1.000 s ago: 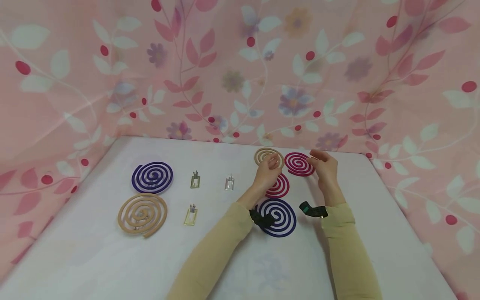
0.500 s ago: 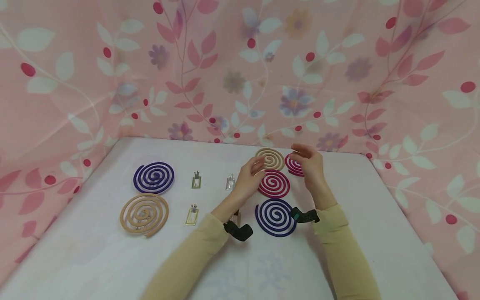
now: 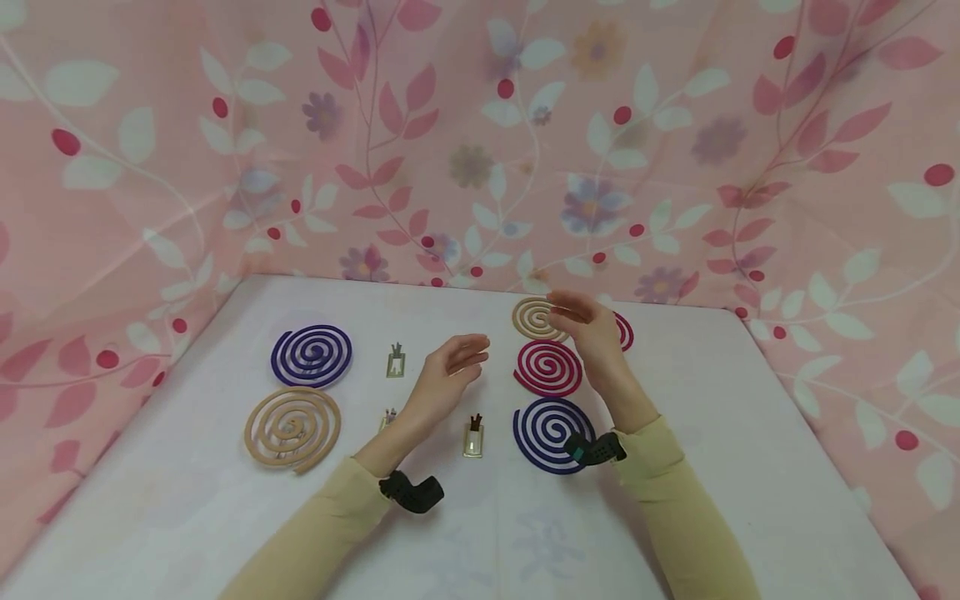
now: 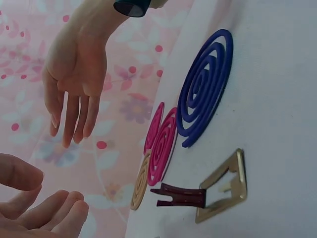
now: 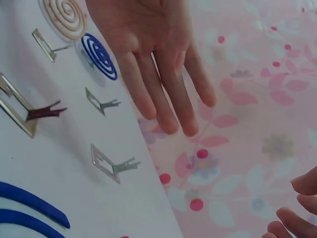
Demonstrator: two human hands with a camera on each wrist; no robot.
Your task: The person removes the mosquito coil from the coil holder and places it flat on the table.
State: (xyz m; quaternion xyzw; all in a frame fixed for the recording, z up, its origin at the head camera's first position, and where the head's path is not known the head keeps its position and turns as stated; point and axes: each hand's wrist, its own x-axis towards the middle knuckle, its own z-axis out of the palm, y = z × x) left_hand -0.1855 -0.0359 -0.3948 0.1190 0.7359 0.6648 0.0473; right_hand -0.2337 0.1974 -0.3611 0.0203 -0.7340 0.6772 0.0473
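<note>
My left hand hovers over the table, fingers relaxed and holding nothing. It hides a silver metal stand in the head view. Close to its wrist is a stand with dark prongs. My right hand, also holding nothing, is raised with loosely bent fingers over the right-hand mosquito coils. Near it lie a tan coil, a partly covered red coil, a second red coil and a blue coil. In the left wrist view both hands, including the right hand, hold nothing.
On the left, a dark blue coil and a tan coil rest over metal stands. A gold stand stands right of them; another stand is partly behind my left wrist. Floral cloth hangs behind the white table.
My left hand has moved left from above the right-hand coils towards the stands, uncovering the red and blue coils. My right hand has shifted left, away from the far red coil.
</note>
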